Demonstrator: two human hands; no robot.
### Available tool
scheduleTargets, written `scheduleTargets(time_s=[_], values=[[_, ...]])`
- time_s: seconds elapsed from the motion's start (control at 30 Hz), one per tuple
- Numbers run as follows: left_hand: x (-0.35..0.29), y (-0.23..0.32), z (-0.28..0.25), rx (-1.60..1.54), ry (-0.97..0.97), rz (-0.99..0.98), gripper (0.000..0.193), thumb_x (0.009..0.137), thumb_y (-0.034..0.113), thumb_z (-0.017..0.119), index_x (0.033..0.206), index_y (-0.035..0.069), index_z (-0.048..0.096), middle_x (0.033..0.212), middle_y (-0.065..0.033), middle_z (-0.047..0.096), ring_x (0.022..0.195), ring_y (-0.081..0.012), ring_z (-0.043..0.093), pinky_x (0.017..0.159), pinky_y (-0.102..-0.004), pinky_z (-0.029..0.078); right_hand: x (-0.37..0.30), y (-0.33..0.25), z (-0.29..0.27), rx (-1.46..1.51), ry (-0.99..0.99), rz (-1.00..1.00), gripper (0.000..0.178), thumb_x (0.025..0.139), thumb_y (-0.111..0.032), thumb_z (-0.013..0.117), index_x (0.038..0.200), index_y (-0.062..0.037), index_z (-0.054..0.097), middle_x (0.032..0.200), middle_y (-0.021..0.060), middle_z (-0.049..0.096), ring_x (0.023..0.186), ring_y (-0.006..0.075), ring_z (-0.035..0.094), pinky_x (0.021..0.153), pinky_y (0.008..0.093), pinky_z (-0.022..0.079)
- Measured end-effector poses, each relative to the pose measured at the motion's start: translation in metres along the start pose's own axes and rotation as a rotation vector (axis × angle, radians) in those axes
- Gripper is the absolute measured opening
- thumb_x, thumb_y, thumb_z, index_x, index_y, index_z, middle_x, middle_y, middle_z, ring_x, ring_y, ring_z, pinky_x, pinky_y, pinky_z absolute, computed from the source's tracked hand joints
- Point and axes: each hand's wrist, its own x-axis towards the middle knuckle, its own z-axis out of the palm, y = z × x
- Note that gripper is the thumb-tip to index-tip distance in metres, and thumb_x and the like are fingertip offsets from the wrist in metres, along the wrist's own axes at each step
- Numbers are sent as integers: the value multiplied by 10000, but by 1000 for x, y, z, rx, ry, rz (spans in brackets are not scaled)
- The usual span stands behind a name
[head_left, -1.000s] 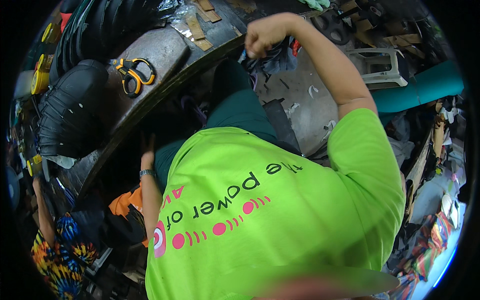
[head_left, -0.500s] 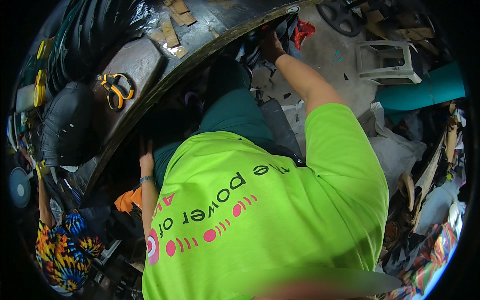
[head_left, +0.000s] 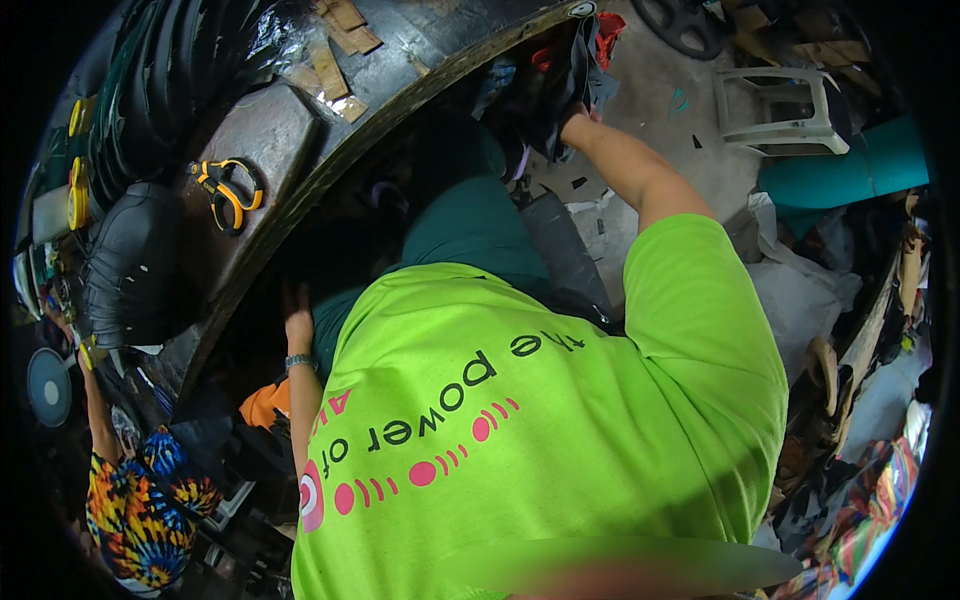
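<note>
My right hand reaches down beside the table's edge and is closed on a dark, limp piece of sheet material. Its fingertips are mostly hidden by that piece. Bright red scraps show just behind the dark piece. My left hand, with a watch on the wrist, lies at the side of my green-clad thigh. Its fingers are stretched out and hold nothing, partly in shadow under the table.
On the curved dark tabletop lie yellow-and-black handled cutters, a dark board, brown strips and stacked black shaped pieces. A white stool and a teal roll are at the right. Another person's patterned sleeve shows lower left.
My right hand has drawn back toward me and slightly right, away from under the table edge, and the dark sheet piece now stands out more. My left hand stays at my thigh.
</note>
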Motion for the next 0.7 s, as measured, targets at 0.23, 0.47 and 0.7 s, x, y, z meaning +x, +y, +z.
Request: scheduleTargets(time_s=[0.23, 0.47, 0.7], values=[[-19, 38, -9, -20, -106, 39, 765, 948, 532, 482, 1514, 75, 244, 1539, -211, 280, 1405, -362, 302, 1120, -354, 298, -19, -19, -20, 235, 166, -25, 257, 831, -169, 523, 960, -33, 699, 778, 178, 667, 654, 358, 653, 622, 496, 468], [-27, 157, -35, 128, -294, 38, 750, 880, 467, 631, 1442, 47, 368, 1435, -276, 400, 1301, -364, 443, 1047, -379, 381, 19, -33, -64, 284, 228, -91, 229, 815, -186, 581, 946, -75, 731, 767, 147, 678, 606, 337, 646, 623, 535, 502], [-15, 288, -85, -594, -904, 225, 444, 922, 265, 627, 1296, 30, 573, 1377, -166, 519, 1267, -252, 497, 1067, -336, 363, 12, -35, -86, 566, 245, -39, 360, 784, -236, 664, 1133, -156, 702, 1092, 130, 661, 934, 418, 609, 605, 634, 447]])
